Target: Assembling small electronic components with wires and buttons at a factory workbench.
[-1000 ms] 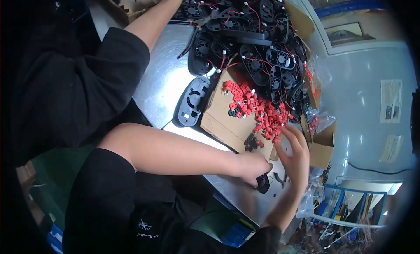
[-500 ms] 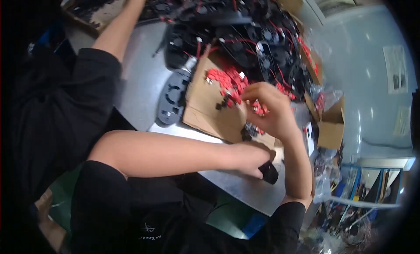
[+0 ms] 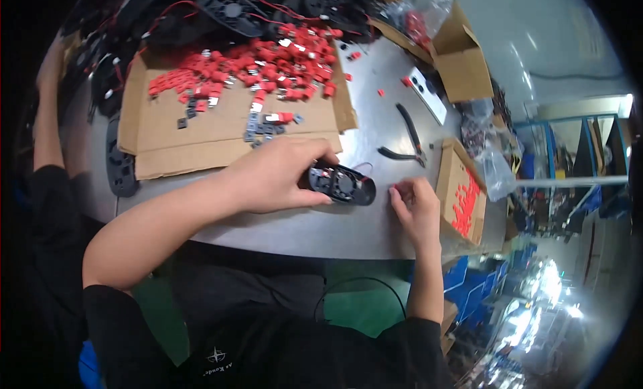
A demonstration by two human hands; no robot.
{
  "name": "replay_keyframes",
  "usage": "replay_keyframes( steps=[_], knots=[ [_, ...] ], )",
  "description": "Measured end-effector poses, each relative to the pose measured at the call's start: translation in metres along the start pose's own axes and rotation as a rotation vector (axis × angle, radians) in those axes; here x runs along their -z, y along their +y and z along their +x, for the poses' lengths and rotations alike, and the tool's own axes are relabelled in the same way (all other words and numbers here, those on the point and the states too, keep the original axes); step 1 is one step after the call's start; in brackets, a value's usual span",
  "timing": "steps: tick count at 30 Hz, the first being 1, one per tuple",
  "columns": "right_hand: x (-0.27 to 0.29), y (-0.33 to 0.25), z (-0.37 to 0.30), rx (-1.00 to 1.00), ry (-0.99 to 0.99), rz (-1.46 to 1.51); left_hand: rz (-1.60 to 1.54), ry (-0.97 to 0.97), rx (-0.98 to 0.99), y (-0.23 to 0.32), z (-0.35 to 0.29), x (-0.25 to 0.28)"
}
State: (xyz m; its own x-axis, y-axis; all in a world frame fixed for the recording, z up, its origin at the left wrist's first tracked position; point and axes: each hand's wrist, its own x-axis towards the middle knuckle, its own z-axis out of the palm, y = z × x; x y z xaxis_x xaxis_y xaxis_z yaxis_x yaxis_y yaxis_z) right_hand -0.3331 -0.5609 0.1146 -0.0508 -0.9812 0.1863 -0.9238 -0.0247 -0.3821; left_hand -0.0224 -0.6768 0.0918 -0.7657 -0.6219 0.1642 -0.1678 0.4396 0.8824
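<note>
My left hand (image 3: 271,174) is closed round one end of a black oblong plastic housing (image 3: 345,186). The housing's open side faces up and shows a round, grille-like part and small fittings inside. Just right of it, my right hand (image 3: 418,208) hovers over the metal table with thumb and fingertips pinched together. A bit of red shows at those fingertips, too small to name. Beyond my left hand lies a shallow cardboard tray (image 3: 167,162) with a heap of red connectors with metal tabs (image 3: 268,67) and several small grey square pieces (image 3: 258,127).
Pliers (image 3: 412,141) lie spread on the metal table (image 3: 288,231). To the right stands a cardboard box of small red parts (image 3: 462,201), with a white strip (image 3: 427,97) farther back. Black housings with red wires (image 3: 231,14) pile up behind. At far left, another person's arm (image 3: 50,114) reaches in.
The view has swung right. My right hand has left the space above the cardboard tray and come down beside the housing. My left hand still grips the housing, whose open interior now shows.
</note>
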Motion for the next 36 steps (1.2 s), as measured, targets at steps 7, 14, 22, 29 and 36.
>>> replay_keyframes(
  steps=[7, 14, 22, 29, 36],
  knots=[
    [0.02, 0.012, 0.001, 0.289, -0.021, 0.01, 0.015, 0.031, -0.086, 0.002, 0.002, -0.001],
    [0.014, -0.024, 0.032, 0.167, -0.131, 0.168, 0.049, 0.065, -0.113, -0.007, 0.0, -0.003],
    [-0.02, -0.104, 0.058, 0.541, -0.076, 0.163, -0.085, -0.024, 0.062, 0.002, 0.0, 0.003],
    [-0.029, -0.106, 0.047, 0.562, 0.004, 0.054, -0.094, 0.034, 0.071, 0.002, -0.001, -0.004],
    [-0.032, -0.108, 0.044, 0.571, 0.017, 0.028, -0.093, 0.056, 0.059, -0.002, -0.004, -0.008]
  ],
)
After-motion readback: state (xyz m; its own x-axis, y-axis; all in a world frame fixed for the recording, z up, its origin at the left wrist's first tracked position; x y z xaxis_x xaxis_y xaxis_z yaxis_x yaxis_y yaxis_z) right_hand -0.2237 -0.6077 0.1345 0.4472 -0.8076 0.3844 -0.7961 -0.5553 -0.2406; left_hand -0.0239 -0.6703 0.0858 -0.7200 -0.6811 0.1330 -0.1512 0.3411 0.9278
